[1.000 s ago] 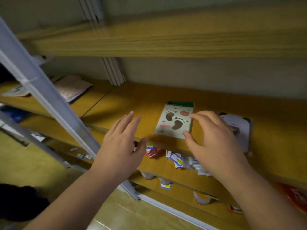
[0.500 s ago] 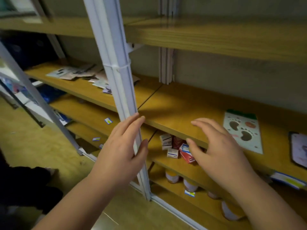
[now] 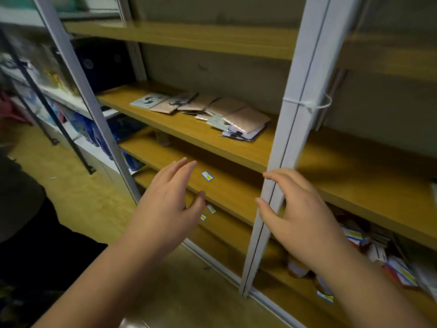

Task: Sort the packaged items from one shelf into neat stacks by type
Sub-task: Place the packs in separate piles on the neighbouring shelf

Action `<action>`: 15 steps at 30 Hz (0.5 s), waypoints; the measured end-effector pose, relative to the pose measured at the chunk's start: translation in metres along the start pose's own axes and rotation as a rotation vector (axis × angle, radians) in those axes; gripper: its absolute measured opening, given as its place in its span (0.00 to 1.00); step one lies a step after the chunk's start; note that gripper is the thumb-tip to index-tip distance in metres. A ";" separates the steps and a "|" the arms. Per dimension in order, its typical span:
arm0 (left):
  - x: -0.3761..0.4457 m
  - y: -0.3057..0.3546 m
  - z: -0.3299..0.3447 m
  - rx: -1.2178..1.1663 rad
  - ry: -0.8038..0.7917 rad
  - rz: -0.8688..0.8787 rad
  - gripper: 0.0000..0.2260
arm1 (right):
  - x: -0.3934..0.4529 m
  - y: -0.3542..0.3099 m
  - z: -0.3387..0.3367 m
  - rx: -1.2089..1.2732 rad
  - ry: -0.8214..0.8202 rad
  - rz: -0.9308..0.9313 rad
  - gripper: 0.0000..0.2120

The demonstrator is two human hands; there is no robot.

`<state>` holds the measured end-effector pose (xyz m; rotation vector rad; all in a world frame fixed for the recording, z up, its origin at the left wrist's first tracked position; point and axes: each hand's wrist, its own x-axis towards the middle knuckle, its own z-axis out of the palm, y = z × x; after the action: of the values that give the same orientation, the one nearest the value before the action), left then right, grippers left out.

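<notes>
A loose spread of flat packets (image 3: 212,112) lies on a wooden shelf (image 3: 179,129) left of a white upright post (image 3: 293,129). Most are shiny beige sachets; a pale card packet (image 3: 147,101) sits at the left end and dark-edged white packets (image 3: 246,133) at the right end. My left hand (image 3: 170,204) hovers open, fingers apart, below and in front of that shelf. My right hand (image 3: 300,209) is open too, its thumb and fingertips close to the white post. Neither hand holds anything.
Small blue-and-yellow price tags (image 3: 207,176) mark the lower shelf edges. Small boxes and packets (image 3: 378,252) fill a lower shelf at the right. A second slanted white post (image 3: 78,86) stands left, with blue bags (image 3: 87,126) behind it. A wooden floor (image 3: 78,192) lies below.
The view has swung left: the footprint packet has left the frame and the spread of beige packets is now central. Both hands moved left with it, still open.
</notes>
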<state>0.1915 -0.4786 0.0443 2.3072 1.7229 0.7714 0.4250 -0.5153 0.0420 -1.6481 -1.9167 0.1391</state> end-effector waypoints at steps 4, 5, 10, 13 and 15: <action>0.016 -0.024 -0.001 -0.049 0.003 -0.030 0.31 | 0.021 -0.015 0.018 -0.007 -0.025 -0.026 0.24; 0.022 -0.029 0.001 -0.056 0.006 -0.031 0.31 | 0.029 -0.017 0.022 -0.007 -0.024 -0.033 0.24; 0.057 -0.048 0.006 -0.098 0.007 -0.053 0.30 | 0.073 -0.020 0.046 0.003 -0.029 -0.066 0.25; 0.083 -0.064 0.003 -0.072 0.006 -0.074 0.30 | 0.112 -0.016 0.060 -0.001 -0.018 -0.064 0.26; 0.102 -0.075 -0.001 -0.057 0.005 -0.097 0.30 | 0.140 -0.015 0.068 0.006 -0.012 -0.069 0.26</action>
<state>0.1484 -0.3596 0.0449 2.1690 1.7768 0.7978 0.3712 -0.3682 0.0448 -1.5782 -1.9781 0.1274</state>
